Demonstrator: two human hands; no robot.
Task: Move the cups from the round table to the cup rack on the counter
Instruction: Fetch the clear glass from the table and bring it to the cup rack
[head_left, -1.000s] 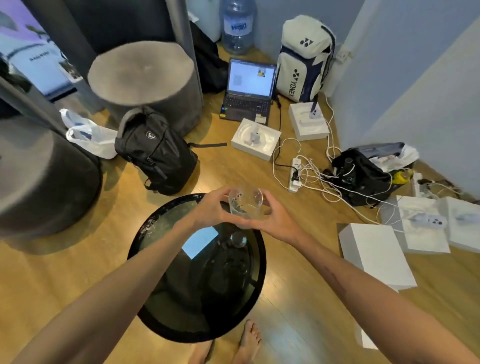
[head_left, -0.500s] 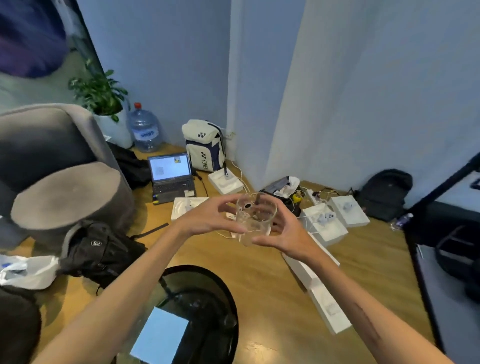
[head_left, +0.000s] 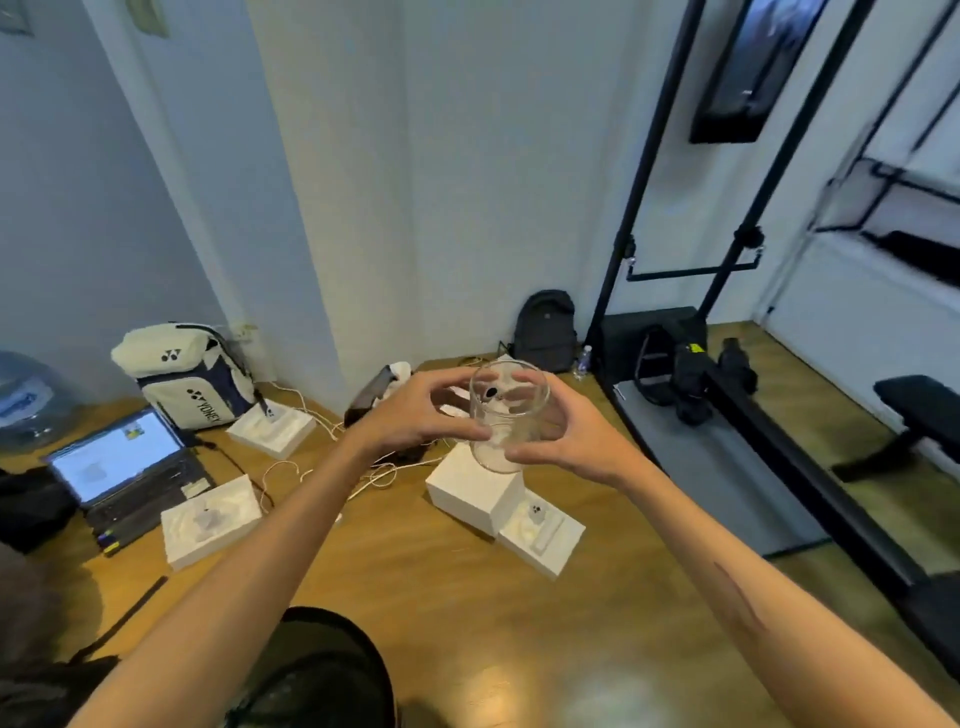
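While the rack is out of view, 2 hands, left (head_left: 415, 421) and right (head_left: 563, 439), grasp 1 clear cup (head_left: 506, 415) between them, upright, mouth up, raised past the table (head_left: 332, 670), equally near both.

Legible text: "YONEX", printed in white capitals down the navy front panel of the white-and-navy backpack (head_left: 189, 376) standing against the wall. The brand's logo mark is seen beside the word and again on the white top flap. A blue label is noted on the water jug (head_left: 26, 400) at the left edge; its wording is too blurred to be read. The laptop screen (head_left: 117, 454) content is illegible.
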